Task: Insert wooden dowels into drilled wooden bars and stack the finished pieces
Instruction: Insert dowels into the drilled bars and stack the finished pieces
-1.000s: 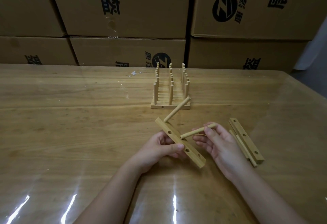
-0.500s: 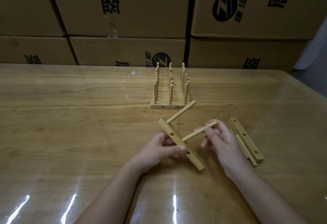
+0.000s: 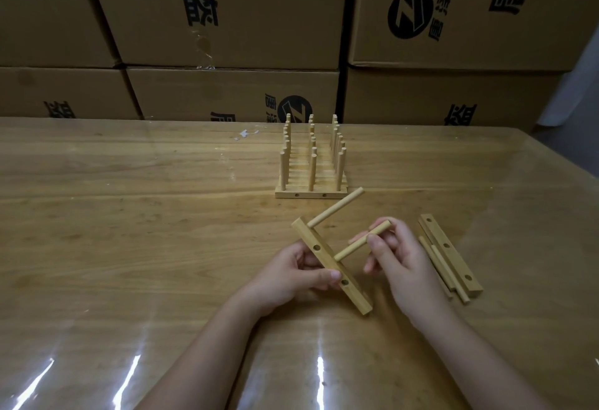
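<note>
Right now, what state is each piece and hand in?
bar, tilted, gripped by left hand
first dowel, seated in the bar's far end
second dowel, pinched by right hand, tip at the bar's middle; depth unclear
finished pieces, standing in a row, dowels upright
spare bar, flat on table, holes empty
loose dowels, lying beside the spare bar

Fingers of my left hand [image 3: 288, 276] mostly hidden behind the bar [image 3: 324, 257]. Can't tell how deep the dowel [image 3: 351, 247] in my right hand [image 3: 402, 267] sits. Rear rows of the stack [image 3: 311, 168] overlap, uncountable. Boxes [image 3: 227, 11] cropped at top.
</note>
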The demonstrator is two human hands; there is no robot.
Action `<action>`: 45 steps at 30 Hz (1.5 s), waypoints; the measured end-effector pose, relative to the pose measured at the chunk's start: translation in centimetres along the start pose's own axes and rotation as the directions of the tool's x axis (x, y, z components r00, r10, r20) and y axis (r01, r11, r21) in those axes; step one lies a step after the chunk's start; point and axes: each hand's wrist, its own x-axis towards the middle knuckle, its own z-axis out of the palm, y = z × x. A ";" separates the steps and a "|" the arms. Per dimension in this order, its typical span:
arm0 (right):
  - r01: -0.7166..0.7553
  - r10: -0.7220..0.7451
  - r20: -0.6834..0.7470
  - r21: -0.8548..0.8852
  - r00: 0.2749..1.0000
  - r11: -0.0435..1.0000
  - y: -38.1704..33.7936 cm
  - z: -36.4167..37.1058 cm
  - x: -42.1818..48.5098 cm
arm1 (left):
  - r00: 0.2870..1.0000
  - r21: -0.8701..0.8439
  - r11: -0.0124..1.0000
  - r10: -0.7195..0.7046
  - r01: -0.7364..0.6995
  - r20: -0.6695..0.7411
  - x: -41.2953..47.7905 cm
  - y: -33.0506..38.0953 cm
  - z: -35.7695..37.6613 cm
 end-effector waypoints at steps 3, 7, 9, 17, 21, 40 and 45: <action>-0.009 0.008 0.010 0.057 1.000 0.998 0.1 -0.1 0.1 | 1.000 -0.003 1.000 0.000 0.000 -0.002 0.1 -0.2 -0.1; -0.017 0.025 -0.078 0.101 0.997 0.995 0.0 -0.6 0.2 | 0.999 -0.095 0.995 0.019 -0.024 -0.046 0.2 -0.3 -0.6; -0.002 -0.029 -0.208 -0.146 0.978 0.989 0.3 -1.4 0.5 | 0.996 -0.171 0.985 0.014 -0.029 -0.088 0.2 -0.2 -0.8; -0.234 0.124 -0.221 -0.967 0.967 0.103 1.7 -2.4 0.4 | 0.984 -0.353 0.931 0.024 -0.087 -0.178 0.1 0.3 -0.9; -0.193 0.137 -0.180 -0.977 0.974 0.091 1.7 -1.9 0.3 | 0.980 -0.390 0.916 0.018 -0.095 -0.197 0.1 0.3 -0.9; -0.144 0.470 -0.269 0.727 0.841 0.672 1.4 -2.0 1.6 | 0.968 -0.302 0.953 -0.039 -0.040 -0.250 0.2 0.3 -0.4; -0.126 0.419 -0.303 0.664 0.856 0.737 1.2 -2.3 1.4 | 0.972 -0.263 0.964 -0.032 -0.032 -0.232 0.3 0.1 -0.2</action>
